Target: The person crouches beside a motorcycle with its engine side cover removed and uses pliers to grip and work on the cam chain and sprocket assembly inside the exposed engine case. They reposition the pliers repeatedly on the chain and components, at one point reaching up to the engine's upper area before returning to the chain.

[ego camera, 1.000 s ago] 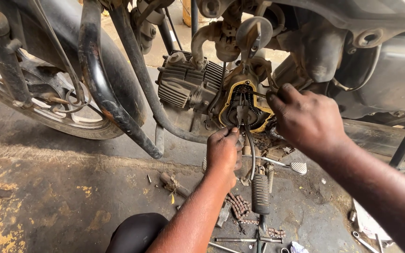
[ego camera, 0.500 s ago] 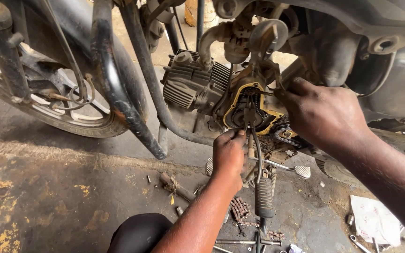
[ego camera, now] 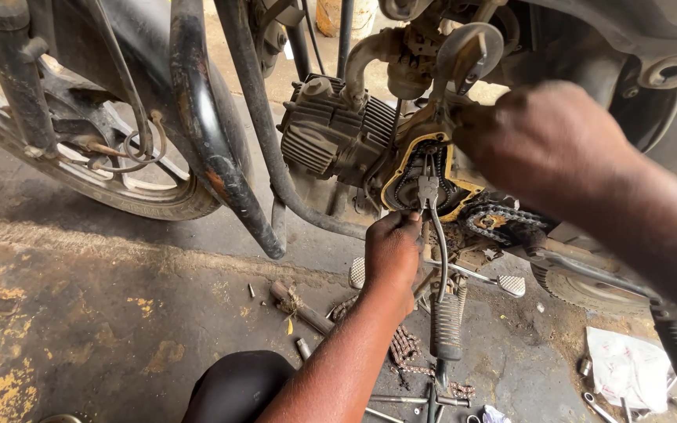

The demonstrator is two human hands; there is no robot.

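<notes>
Presently my left hand [ego camera: 393, 249] is clamped on pliers [ego camera: 430, 205], long axis upright, nose up in the engine opening [ego camera: 425, 176]; my right hand [ego camera: 542, 141] grips the casing's right side.

The motorcycle engine [ego camera: 338, 145] sat in the upper middle of the frame, with the front wheel [ego camera: 80, 168] at the upper left and the frame tube [ego camera: 213, 157] between them. The open engine case [ego camera: 425, 180] lay just right of the engine. The left hand [ego camera: 393, 251] reached up beneath that case; the right hand [ego camera: 542, 141] pressed against it from the right. The drive chain [ego camera: 503, 223] ran right of the case, and the footpeg [ego camera: 446, 325] hung below. Loose bolts [ego camera: 303, 345] lay on the floor [ego camera: 80, 329] at lower middle.
</notes>
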